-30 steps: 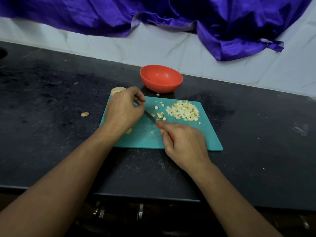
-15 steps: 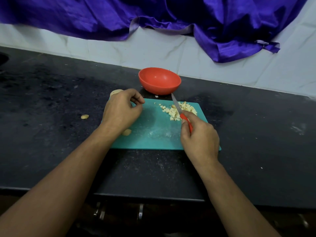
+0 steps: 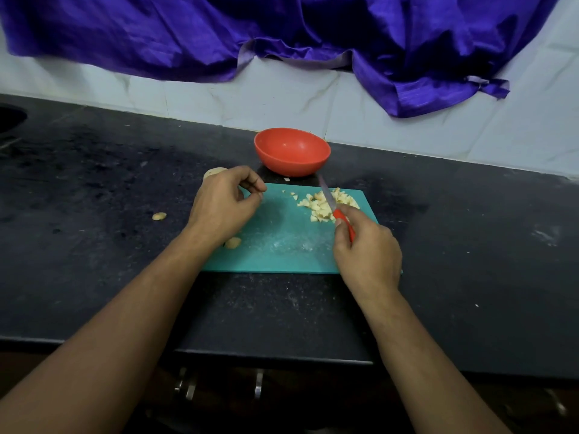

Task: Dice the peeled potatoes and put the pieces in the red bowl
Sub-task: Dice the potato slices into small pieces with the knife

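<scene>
**While the knife lies over the dice**

Where my right hand (image 3: 366, 255) grips the red-handled knife (image 3: 332, 204), the blade slants away from it across the diced potato (image 3: 316, 208) on the teal board (image 3: 282, 249). The left hand (image 3: 222, 208) rests to its left, fingers curled to the thumb; whether it pinches anything I cannot tell. A peeled potato (image 3: 213, 172) peeks out beyond that hand. The red bowl (image 3: 291, 151) stands farther off on the bench (image 3: 94, 214).

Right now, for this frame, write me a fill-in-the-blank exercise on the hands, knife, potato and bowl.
The right hand grips the knife, whose handle is ___.
The red bowl holds ___ potato; the diced pile lies on the cutting board.
A loose potato piece lies on the counter, to the ___ of the board.
Missing words: red; no; left.
</scene>
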